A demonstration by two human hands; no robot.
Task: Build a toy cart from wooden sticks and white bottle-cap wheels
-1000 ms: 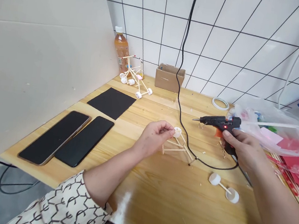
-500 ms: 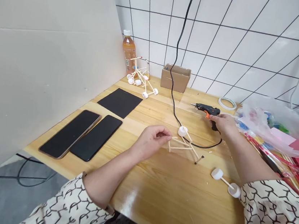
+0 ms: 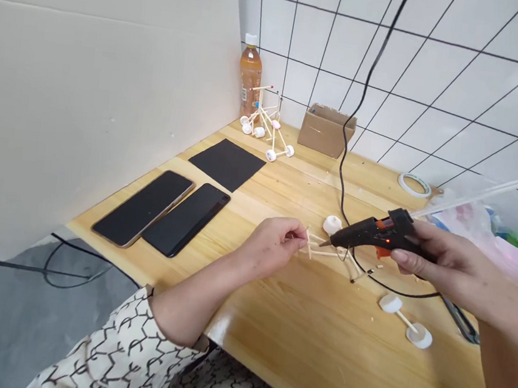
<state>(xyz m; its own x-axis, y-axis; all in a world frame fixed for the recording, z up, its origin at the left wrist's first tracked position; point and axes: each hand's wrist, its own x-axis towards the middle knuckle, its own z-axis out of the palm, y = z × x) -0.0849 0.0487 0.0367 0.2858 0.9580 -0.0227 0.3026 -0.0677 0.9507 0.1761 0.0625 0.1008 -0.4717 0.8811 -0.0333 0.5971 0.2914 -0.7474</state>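
My left hand (image 3: 276, 246) pinches one end of a small stick frame (image 3: 330, 254) made of thin wooden sticks. My right hand (image 3: 449, 261) is wrapped round the handle of a black hot glue gun (image 3: 372, 231) with an orange trigger and a small red light. The gun's nozzle points left, at the stick frame close to my left fingertips; whether it touches is too small to tell. A white wheel (image 3: 332, 224) is at the frame's far side. To the right of the frame lies a stick axle (image 3: 406, 320) with a white wheel at each end.
Two phones (image 3: 144, 208) and a black sheet (image 3: 227, 164) lie on the left. Behind them stand a finished-looking stick model (image 3: 268, 123), a bottle (image 3: 250, 73) and a cardboard box (image 3: 327, 130). A black cable (image 3: 345, 167) crosses the table (image 3: 270, 334); tape (image 3: 414, 185) and plastic bags (image 3: 483, 215) lie right.
My right hand has lifted the glue gun and brought it toward me and over to the frame. My left hand still pinches the frame. The camera view has shifted.
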